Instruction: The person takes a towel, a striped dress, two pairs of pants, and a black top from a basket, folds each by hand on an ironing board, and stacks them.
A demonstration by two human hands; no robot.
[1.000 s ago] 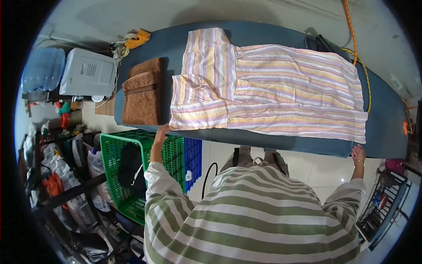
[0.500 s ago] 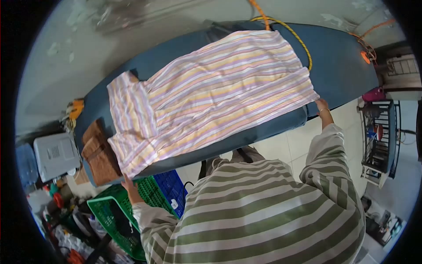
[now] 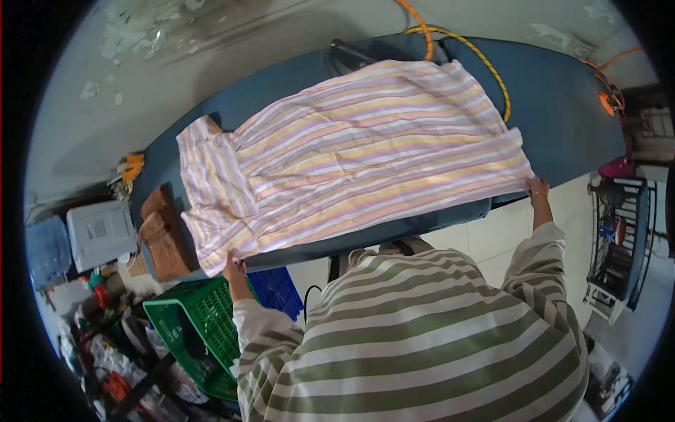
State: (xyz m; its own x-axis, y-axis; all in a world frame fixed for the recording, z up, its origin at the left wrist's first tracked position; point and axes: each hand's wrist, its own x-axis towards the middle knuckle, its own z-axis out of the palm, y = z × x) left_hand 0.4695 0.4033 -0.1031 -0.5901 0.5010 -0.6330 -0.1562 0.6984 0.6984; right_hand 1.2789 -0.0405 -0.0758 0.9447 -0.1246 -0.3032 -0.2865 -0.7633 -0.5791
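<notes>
Where the head view looks down on a padded dark-blue worktop [image 3: 562, 126], a garment of thin cloth striped in pink, yellow, lilac and white [image 3: 358, 148] lies flat across the centre of the frame. At centre left, the left hand [image 3: 237, 270] has its fingers clamped on the garment's near edge; at centre right, the right hand [image 3: 538, 188] has its fingers closed on the near hem corner.

Just beyond the garment's left end, a folded brown fabric bundle [image 3: 165, 239] rests on the worktop. Below it, at lower left, stands an open green plastic crate with latticed walls [image 3: 218, 316]; something dark lies inside, too shadowed to make out. A blue plastic crate [image 3: 275, 292] sits just beside it, its contents hidden. At the left edge, a translucent blue plastic water bottle [image 3: 48, 257] stands next to a boxy white plastic case [image 3: 102, 235], whose inside does not show. At the right edge, a black barred rack [image 3: 628, 260] holds a small blue-and-red item [image 3: 612, 229].
</notes>
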